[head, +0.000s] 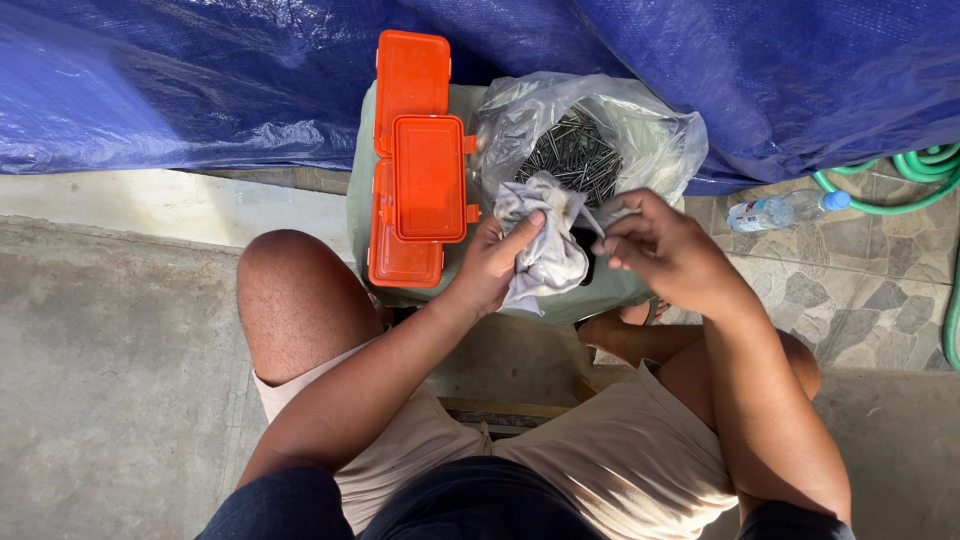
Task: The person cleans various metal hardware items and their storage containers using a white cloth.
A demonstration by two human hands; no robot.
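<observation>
My left hand (493,262) grips a crumpled grey-white cloth (545,245), thumb pressed on top. My right hand (665,250) pinches a corner of the same cloth, possibly with a thin nail between the fingertips; I cannot tell for sure. Just behind the hands lies a clear plastic bag (640,130) open on a heap of dark nails (572,155). Left of the bag rest orange plastic boxes (420,170), lids shut, a small one stacked on a longer one. All rest on a pale green stool or bucket top (358,210) between my knees.
A blue tarp (200,80) hangs behind everything. A plastic water bottle (785,210) lies on the stone paving at right, near a coiled green hose (920,180). Concrete floor (110,350) extends to the left. My bare knees flank the stool.
</observation>
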